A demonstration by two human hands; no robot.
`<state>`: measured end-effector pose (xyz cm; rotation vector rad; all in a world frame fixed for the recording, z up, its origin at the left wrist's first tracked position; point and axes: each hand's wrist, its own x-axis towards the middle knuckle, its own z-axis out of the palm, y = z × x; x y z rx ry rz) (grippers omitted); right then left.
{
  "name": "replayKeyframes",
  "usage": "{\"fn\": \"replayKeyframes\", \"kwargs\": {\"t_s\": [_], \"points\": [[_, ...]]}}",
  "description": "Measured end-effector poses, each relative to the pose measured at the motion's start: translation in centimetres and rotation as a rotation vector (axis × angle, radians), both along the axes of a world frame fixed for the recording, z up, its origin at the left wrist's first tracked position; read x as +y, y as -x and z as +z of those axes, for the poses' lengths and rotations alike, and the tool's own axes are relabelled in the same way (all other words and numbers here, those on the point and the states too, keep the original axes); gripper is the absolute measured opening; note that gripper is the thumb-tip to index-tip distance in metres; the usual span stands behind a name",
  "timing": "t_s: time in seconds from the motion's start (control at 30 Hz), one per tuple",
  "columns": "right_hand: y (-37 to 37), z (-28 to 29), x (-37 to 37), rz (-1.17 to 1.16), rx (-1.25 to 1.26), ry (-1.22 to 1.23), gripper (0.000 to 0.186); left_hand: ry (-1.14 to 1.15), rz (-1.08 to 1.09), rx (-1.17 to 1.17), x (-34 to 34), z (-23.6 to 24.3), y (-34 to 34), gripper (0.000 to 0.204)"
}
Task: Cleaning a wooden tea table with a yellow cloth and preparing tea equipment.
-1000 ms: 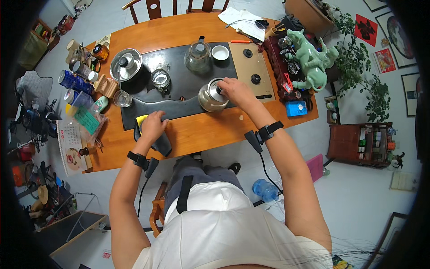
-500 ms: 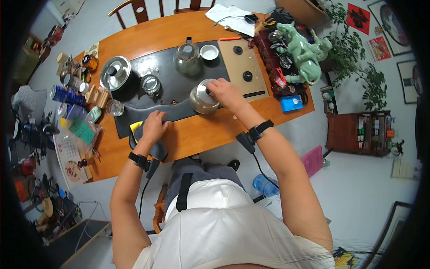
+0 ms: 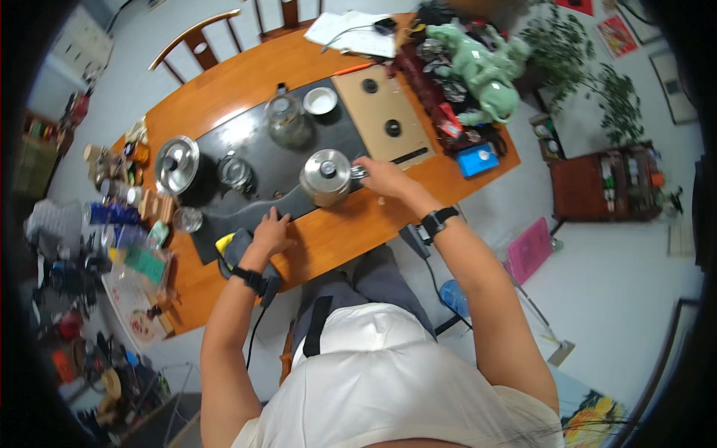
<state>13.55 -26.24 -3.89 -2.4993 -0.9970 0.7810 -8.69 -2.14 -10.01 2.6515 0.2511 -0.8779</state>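
Here, a chair (image 3: pixel 200 48) stands across the wooden table (image 3: pixel 340 237); the kettle (image 3: pixel 325 187) sits at the black tray (image 3: pixel 261 170)'s near edge. My right hand (image 3: pixel 385 179) has left its lid (image 3: pixel 327 167), gripping the handle (image 3: pixel 359 172); my left hand (image 3: pixel 272 233) has fingers apart.

Kettle handle (image 3: pixel 359 172) partly hidden by right grip (image 3: pixel 384 178), green figurine (image 3: pixel 482 73) blurred, one chair (image 3: pixel 290 12) cropped above.

My right grip (image 3: pixel 382 178) is on a kettle (image 3: pixel 323 196) with a clear, glassy body and polished metal lid (image 3: pixel 323 161). The worktop (image 3: pixel 328 237) is smooth, glossy wood; the tray (image 3: pixel 266 166) has a softer sheen. I see a shiny metal pot (image 3: pixel 177 168), clear glass jug (image 3: pixel 290 125), glossy green figurine (image 3: pixel 482 73), matt paper (image 3: pixel 349 33) and my matt cloth shirt (image 3: pixel 381 381).
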Motion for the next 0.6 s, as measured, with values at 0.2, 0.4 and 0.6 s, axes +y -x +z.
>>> {"fn": "replayKeyframes", "kwargs": {"t_s": [0.2,0.4,0.6], "points": [[-3.9,1.5,1.5,0.001,0.457,0.224,0.042,0.009,0.013,0.134,-0.4,0.8,-1.5,0.090],[-5.4,0.1,1.7,0.272,0.521,0.154,0.054,0.016,0.048,0.079,-0.3,0.1,0.3,0.089],[-4.1,1.8,-0.5,0.152,0.625,0.066,0.051,0.073,0.087,0.159,-0.2,1.1,-0.8,0.092]]}}
